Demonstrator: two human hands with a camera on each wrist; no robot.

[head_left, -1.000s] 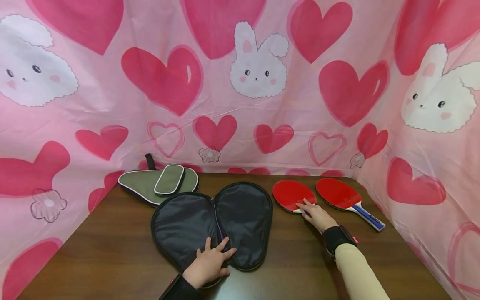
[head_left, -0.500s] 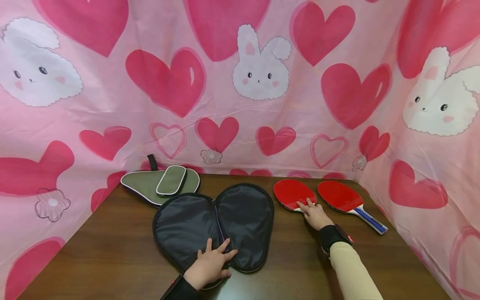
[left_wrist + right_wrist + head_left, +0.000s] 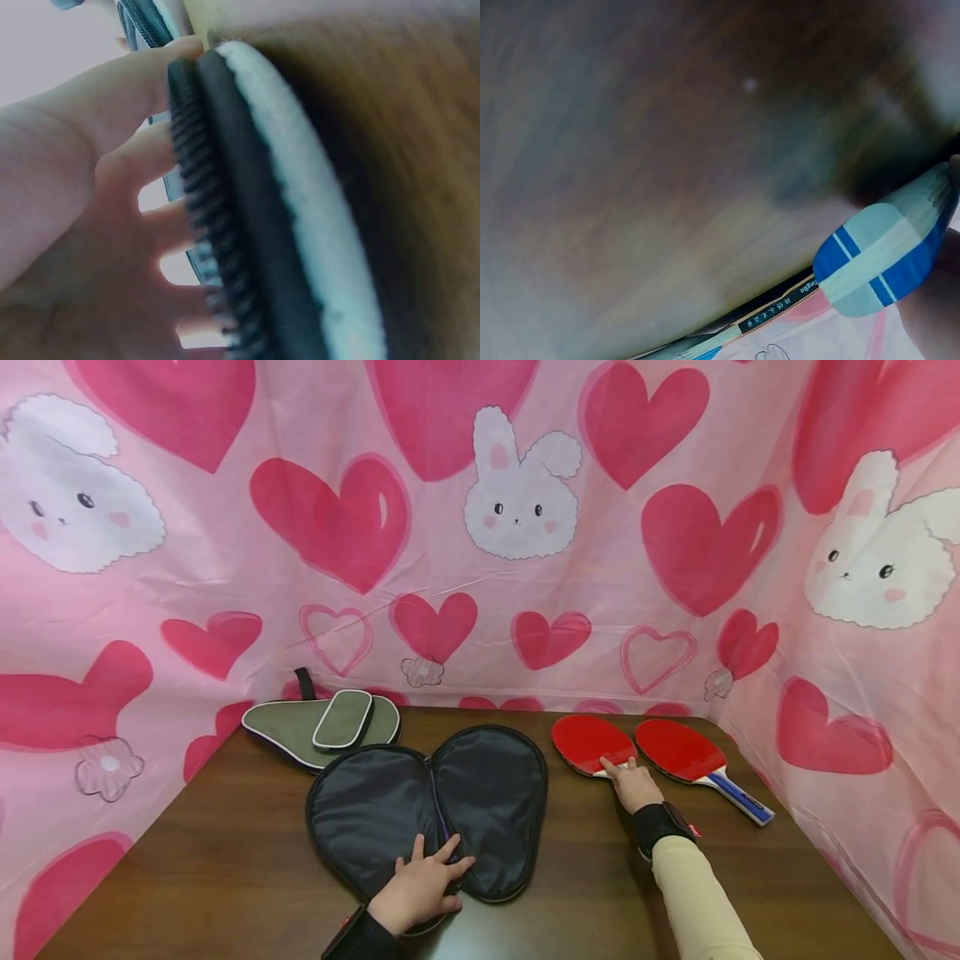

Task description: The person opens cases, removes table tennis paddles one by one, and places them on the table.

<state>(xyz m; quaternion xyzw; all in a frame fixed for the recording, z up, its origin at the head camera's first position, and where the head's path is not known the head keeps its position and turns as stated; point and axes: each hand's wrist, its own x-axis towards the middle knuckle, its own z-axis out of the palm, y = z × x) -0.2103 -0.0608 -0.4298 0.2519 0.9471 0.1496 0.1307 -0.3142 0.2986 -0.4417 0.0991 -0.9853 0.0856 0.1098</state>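
Head view: the left hand (image 3: pixel 418 892) splays over the black case (image 3: pixel 491 814), while the right hand (image 3: pixel 637 788) grips a red paddle (image 3: pixel 591 741) at the case's two o'clock, where a sideways swing could knock the neighbouring paddle (image 3: pixel 678 748) at three o'clock.

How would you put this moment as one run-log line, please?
left hand: rests, fingers spread, on open black case; right hand: grips one red paddle; other red paddle: on table, untouched; green case: behind black case
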